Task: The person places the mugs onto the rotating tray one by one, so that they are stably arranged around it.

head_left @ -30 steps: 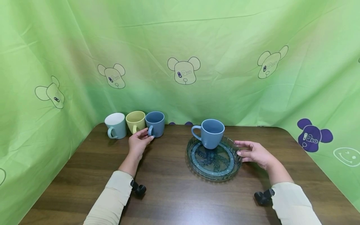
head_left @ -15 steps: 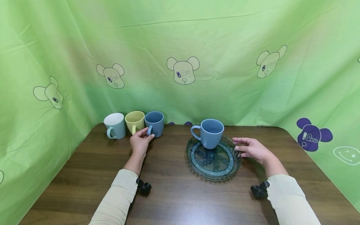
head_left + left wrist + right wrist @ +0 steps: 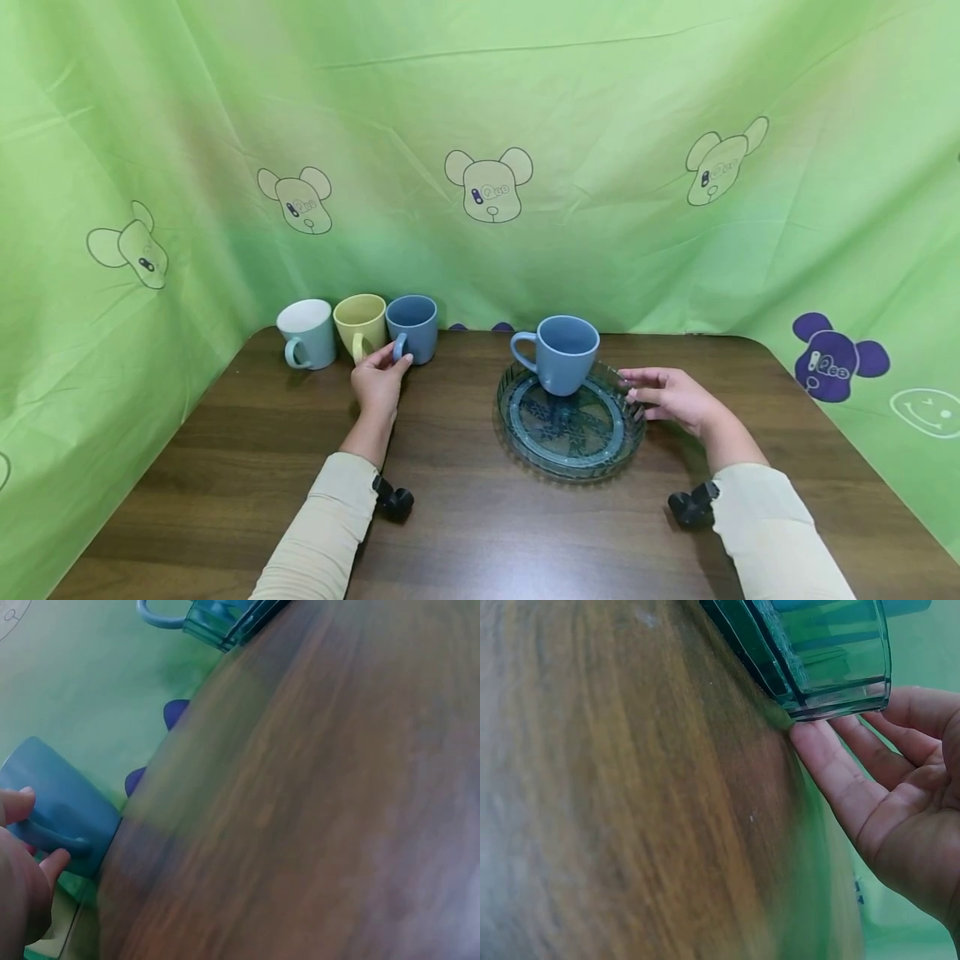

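In the head view my left hand (image 3: pixel 377 383) reaches to a dark blue mug (image 3: pixel 417 321) at the back of the table and pinches its handle. The left wrist view shows the thumb and fingers about that handle (image 3: pixel 56 838); the mug stands upright. My right hand (image 3: pixel 675 402) touches the right side of a round, clear bluish glass dish (image 3: pixel 577 467), its fingers fairly straight. Fingertips (image 3: pixel 814 739) meet the dish's outer wall (image 3: pixel 844 686) in the right wrist view. A lighter blue mug (image 3: pixel 564 358) stands upright in the dish, its handle to the left.
Left of the dark blue mug stand a yellow mug (image 3: pixel 360 317) and a light blue mug (image 3: pixel 309 337) with a white inside, close in a row. A green printed cloth (image 3: pixel 487 267) hangs behind the wooden table (image 3: pixel 450 517).
My left forearm has swung slightly to the right while the fingers stay at the mug's handle. The right hand has shifted a little farther back along the dish's side. Mugs and dish keep their places.
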Motion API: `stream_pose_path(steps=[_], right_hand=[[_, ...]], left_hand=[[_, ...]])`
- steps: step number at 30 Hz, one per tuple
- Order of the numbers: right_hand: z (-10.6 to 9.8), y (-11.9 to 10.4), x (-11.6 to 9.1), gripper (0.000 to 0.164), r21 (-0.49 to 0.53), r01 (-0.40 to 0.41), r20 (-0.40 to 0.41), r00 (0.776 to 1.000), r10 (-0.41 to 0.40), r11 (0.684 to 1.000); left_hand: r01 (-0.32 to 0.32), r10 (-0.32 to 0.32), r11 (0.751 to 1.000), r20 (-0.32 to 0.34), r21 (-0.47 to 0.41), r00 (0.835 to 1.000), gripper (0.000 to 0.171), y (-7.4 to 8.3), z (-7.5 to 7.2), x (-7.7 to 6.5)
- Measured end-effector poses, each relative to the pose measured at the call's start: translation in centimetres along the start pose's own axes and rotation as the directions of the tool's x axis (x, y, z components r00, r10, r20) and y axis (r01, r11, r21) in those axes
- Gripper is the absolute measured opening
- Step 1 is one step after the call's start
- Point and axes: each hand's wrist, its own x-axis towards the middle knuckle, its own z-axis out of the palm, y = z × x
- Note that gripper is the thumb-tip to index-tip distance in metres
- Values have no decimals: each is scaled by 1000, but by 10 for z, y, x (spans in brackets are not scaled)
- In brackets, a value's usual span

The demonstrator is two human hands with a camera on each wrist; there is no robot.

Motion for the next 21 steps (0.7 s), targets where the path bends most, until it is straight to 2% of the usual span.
stream_pose_path(steps=[4, 7, 16, 21], right_hand=[[1, 0, -2, 55, -3, -6, -5, 1000, 6, 1000], [1, 1, -3, 55, 0, -9, -6, 1000, 9, 1000], [2, 2, -4, 56, -7, -2, -9, 1000, 2, 1000], [2, 2, -6, 57, 11, 4, -17, 1000, -4, 1000]], left_hand=[[-5, 6, 999, -27, 34, 1000, 30, 1, 1, -3], [-15, 15, 1000, -33, 13, 999, 29, 1, 0, -3], [15, -11, 985, 23, -171, 1000, 35, -6, -8, 3], [15, -9, 975, 29, -223, 1000, 36, -4, -9, 3]])
